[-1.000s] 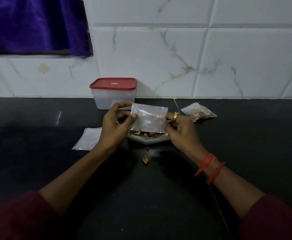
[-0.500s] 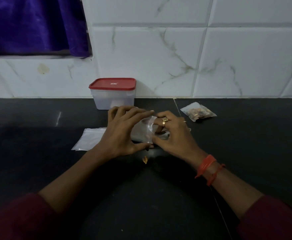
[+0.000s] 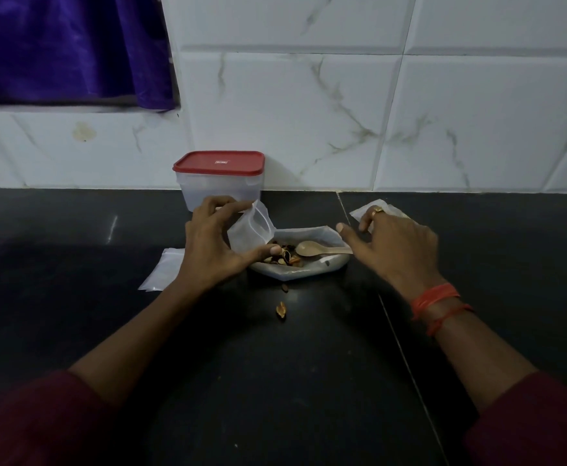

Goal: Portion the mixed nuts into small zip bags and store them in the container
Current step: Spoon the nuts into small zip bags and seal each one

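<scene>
My left hand (image 3: 208,247) holds a small clear zip bag (image 3: 250,232) between thumb and fingers, its mouth spread open and tilted toward the right. Just right of it a large open plastic bag of mixed nuts (image 3: 304,264) lies on the black counter, with a pale spoon (image 3: 319,248) resting inside. My right hand (image 3: 393,243) hovers over the spoon's handle end with fingers spread, holding nothing. A clear container with a red lid (image 3: 219,178) stands shut against the wall behind my left hand.
A filled small zip bag (image 3: 394,211) lies behind my right hand, mostly hidden. Flat empty zip bags (image 3: 162,272) lie to the left. Two loose nut pieces (image 3: 281,310) sit on the counter in front of the nut bag. A tiled wall bounds the back.
Both hands were working the small bag together; now the right hand has let go and moved right over the spoon. The left hand alone keeps the bag, now opened.
</scene>
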The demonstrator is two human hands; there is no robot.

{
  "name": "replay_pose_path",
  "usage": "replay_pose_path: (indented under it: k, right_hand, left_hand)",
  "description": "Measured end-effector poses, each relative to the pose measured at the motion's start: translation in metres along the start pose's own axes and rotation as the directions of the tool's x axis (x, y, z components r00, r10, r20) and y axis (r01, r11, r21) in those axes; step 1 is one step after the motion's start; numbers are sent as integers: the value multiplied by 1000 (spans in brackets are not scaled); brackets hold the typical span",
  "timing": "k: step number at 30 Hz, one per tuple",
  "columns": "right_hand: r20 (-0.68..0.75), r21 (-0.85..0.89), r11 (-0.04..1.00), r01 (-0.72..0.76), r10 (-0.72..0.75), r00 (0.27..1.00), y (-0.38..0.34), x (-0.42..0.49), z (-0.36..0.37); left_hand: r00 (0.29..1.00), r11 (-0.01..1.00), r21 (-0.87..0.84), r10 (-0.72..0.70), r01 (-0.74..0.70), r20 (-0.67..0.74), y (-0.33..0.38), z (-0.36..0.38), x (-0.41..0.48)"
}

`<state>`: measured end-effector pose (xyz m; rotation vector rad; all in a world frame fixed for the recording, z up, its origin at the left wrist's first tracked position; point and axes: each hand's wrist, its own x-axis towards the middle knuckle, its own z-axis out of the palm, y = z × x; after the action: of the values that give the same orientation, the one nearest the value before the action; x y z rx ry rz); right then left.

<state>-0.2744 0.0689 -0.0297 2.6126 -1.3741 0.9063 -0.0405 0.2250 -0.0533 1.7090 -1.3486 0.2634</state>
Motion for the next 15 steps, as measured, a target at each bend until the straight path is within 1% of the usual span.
replay_pose_path:
  k: [2,4,6,7,9,11,12,13,15]
  right_hand:
    - [84,35,999,-6,3,996,2,1,3]
    - [164,147,989,-22,-3,986,3,3,9]
    - [191,258,966,-28,-23,981,4,5,13]
    - [177,315,949,-24,-34,984,3,5,14]
    - [125,483,876,-17,-50,991,1,4,15]
    - [95,655,755,-20,-56,994,-3,1,15]
    - [99,714,700,-25,-66,993,-6,-2,15]
    - [110,746,665,-28,-82,991,-8,-4,16]
    - [135,769,639,-19,-133,982,-13,-7,17]
  left_hand:
    - [1000,998,-60,-15,16,11,-1,0,1]
    - [1000,997,-81,-11,12,15,-1,-1,3]
    - [1000,995,-96,-4,6,17,-1,-1,3]
    - [1000,995,-104,-3,5,18,-1,-1,3]
    - [999,993,-118,-12,16,35,-1,-2,2]
    - [998,991,-127,-34,41,55,0,-2,1]
    - [997,991,-128,-43,50,61,0,-2,1]
    - [997,990,-125,-52,59,65,-1,-2,1]
    - [995,989,-124,-74,82,72,-2,-2,2]
